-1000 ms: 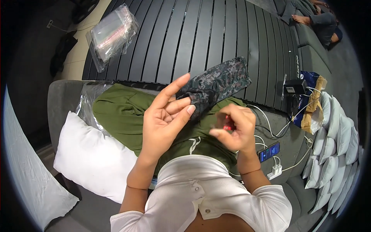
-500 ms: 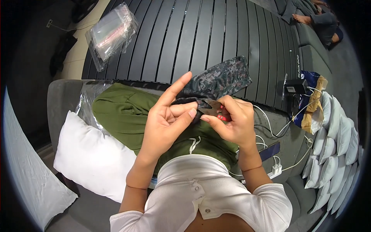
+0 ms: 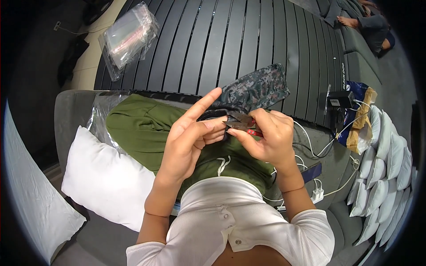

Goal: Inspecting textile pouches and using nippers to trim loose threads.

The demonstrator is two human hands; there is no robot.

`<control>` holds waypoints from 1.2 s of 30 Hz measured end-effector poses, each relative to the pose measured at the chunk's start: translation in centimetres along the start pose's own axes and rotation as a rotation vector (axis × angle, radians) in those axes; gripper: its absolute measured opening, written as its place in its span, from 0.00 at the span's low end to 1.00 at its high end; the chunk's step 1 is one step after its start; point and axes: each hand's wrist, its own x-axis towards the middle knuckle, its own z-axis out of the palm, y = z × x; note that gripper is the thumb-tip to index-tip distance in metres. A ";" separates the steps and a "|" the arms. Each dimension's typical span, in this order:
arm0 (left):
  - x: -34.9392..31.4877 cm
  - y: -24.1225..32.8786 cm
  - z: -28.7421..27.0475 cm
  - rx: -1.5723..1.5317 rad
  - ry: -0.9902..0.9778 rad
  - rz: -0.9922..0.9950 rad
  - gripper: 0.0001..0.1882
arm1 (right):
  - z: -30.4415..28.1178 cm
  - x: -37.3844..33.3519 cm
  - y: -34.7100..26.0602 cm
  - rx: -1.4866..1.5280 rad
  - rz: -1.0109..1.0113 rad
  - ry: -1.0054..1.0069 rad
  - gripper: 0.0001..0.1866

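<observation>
Nearest, a white pillow lies at the left on the grey seat, just beside an olive-green garment spread over the lap. Above it the left hand pinches a dark edge of the camouflage cloth between thumb and bent fingers, its forefinger stretched out straight. The right hand is curled tight around small red-handled thread snips, whose blades meet the cloth right at the left fingertips. White cables trail to the right, towards a row of white pillows. Farther off, the cloth lies on a black slatted surface, with clear plastic bags at its far left.
</observation>
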 end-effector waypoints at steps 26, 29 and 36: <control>0.8 -1.2 -0.2 0.379 0.262 0.333 0.15 | -0.6 -2.7 10.2 0.661 0.719 0.335 0.11; 0.4 -0.9 -1.5 0.507 0.300 0.228 0.16 | -0.2 -3.3 17.7 0.654 0.879 0.494 0.09; 0.8 -0.3 -2.8 0.326 0.305 0.157 0.16 | 3.0 -3.7 23.2 -0.085 0.913 -0.108 0.24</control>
